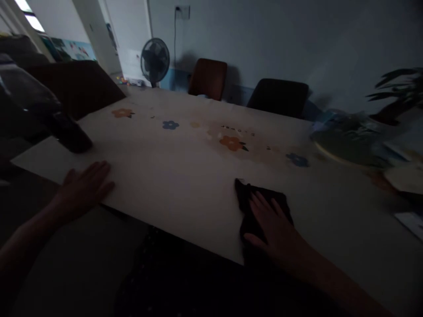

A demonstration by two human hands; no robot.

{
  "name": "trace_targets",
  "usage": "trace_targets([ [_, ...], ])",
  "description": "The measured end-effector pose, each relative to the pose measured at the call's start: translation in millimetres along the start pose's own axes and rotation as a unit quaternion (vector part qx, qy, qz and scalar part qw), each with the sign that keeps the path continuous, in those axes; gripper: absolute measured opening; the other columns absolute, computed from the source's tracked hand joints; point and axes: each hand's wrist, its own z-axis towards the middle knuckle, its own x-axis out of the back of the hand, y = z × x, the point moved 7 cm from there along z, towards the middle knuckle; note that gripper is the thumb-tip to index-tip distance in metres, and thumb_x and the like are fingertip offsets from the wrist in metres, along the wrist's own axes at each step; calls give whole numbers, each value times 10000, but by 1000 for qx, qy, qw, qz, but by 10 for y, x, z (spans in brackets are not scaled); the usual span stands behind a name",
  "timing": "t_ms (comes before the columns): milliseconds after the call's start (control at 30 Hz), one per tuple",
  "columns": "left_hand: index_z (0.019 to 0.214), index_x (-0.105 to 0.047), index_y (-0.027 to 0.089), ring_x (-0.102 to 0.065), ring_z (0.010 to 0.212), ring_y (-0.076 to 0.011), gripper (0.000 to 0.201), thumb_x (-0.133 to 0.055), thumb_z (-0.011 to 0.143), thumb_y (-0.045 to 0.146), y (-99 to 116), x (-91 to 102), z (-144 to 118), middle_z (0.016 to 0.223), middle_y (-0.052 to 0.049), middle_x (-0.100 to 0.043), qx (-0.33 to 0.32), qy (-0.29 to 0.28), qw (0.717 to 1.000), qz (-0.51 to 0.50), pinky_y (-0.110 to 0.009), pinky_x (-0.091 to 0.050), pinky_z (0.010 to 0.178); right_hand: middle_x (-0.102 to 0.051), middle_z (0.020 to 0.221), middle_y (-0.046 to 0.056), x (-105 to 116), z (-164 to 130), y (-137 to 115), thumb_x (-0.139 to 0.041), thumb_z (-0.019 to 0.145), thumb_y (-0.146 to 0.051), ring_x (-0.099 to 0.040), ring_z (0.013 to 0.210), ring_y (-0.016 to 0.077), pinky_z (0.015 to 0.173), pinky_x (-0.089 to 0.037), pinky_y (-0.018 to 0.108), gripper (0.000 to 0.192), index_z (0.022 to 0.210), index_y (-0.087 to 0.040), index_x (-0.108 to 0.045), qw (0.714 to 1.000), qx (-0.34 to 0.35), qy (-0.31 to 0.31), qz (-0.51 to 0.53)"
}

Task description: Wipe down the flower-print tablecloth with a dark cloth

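A dark cloth point(264, 211) lies spread near the front edge of the white table point(185, 171), right of the middle. My right hand point(271, 224) rests flat on top of it, fingers stretched out and pointing away from me. My left hand point(87, 187) lies at the table's front left edge with its fingers extended and nothing in it. Just beyond that hand stands a bottle-like container point(62, 123), clear above and dark below, tilted in this view and blurred. The tabletop carries printed orange and blue flowers.
Along the far side stand a brown chair point(209, 77), a dark chair point(279, 94) and a fan point(154, 61). Another chair point(76, 83) is at the left end. A round green item point(343, 141) and a potted plant point(396, 94) are at the right.
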Motion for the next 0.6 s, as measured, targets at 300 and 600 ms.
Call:
trace_targets([
  [300, 1498, -296, 63, -223, 1485, -320, 664, -116, 1007, 472, 115, -99, -53, 1578, -180, -289, -3, -36, 999, -6, -582, -210, 1175, -233, 1597, 188, -74, 672, -265, -388, 950, -597, -203, 1479, 356, 1167, -231, 616, 870, 1591, -126, -37, 996, 80, -27, 28],
  [600, 1575, -86, 186, -159, 1509, -207, 779, -404, 960, 544, 1478, 105, -596, 1572, -56, -309, -287, 80, 952, -72, -420, 10, 1252, -302, 1575, 194, -74, 1011, -435, -418, 948, -551, -263, 1465, 340, 1164, -267, 592, 855, 1593, -123, -56, 989, 142, 22, 21],
])
